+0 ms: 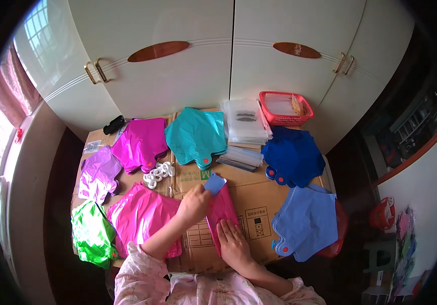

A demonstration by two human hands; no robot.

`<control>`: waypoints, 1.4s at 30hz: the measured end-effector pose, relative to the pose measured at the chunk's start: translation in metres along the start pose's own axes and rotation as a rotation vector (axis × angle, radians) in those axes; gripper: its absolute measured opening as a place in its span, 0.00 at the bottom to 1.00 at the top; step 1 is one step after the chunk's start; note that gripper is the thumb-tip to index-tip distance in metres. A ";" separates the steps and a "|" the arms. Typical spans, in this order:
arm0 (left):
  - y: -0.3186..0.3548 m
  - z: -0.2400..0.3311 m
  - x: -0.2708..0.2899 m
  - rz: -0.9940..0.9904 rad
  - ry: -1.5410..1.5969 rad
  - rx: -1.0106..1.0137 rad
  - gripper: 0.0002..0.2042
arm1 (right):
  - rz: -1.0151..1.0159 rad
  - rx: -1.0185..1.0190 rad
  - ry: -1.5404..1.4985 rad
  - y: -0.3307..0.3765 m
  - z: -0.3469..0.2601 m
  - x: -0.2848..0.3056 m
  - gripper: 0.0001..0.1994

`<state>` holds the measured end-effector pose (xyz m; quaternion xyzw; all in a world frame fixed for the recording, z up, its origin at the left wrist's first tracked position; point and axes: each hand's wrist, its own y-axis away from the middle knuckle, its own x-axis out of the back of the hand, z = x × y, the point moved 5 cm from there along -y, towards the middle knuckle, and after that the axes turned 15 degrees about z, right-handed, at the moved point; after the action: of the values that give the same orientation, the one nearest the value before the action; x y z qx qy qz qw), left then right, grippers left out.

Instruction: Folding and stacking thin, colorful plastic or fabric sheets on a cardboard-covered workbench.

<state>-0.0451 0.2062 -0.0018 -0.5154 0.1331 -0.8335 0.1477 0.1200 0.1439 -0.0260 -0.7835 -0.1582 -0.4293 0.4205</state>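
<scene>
A folded strip of pink foil (220, 203), which looks like a flat foil balloon, lies lengthwise on the cardboard in front of me. My left hand (194, 204) is closed at its far end, fingers gripping a small light-blue card (215, 184). Part of the card is hidden behind the fingers. Flat on the near half of the strip rests my right hand (232, 243), its fingers stretched out and pressing down. Left of my left forearm sits a stack of unfolded pink foil balloons (139, 213), partly covered by that arm.
Around the cardboard (251, 195) lie foil stacks: green (92, 231), lilac (98, 173), magenta (139, 142), teal (196, 134), dark blue (294, 155) and pale blue (307, 221). White rings (158, 174), clear bags (246, 122), cards (241, 157) and a red basket (284, 120) stand farther back.
</scene>
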 end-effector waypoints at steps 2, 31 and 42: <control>0.026 0.012 -0.022 -0.032 -0.049 -0.439 0.05 | 0.035 0.029 -0.002 -0.002 -0.004 0.002 0.21; -0.013 0.020 -0.042 -0.318 0.039 -0.002 0.36 | -0.047 0.024 -0.008 -0.001 0.001 0.003 0.24; -0.013 0.017 -0.039 -0.456 0.075 -0.024 0.54 | -0.365 0.215 -0.211 0.019 0.011 0.048 0.20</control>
<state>-0.0150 0.2321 -0.0211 -0.5027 0.0284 -0.8622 -0.0556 0.1653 0.1361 -0.0001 -0.7331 -0.3850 -0.3948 0.3981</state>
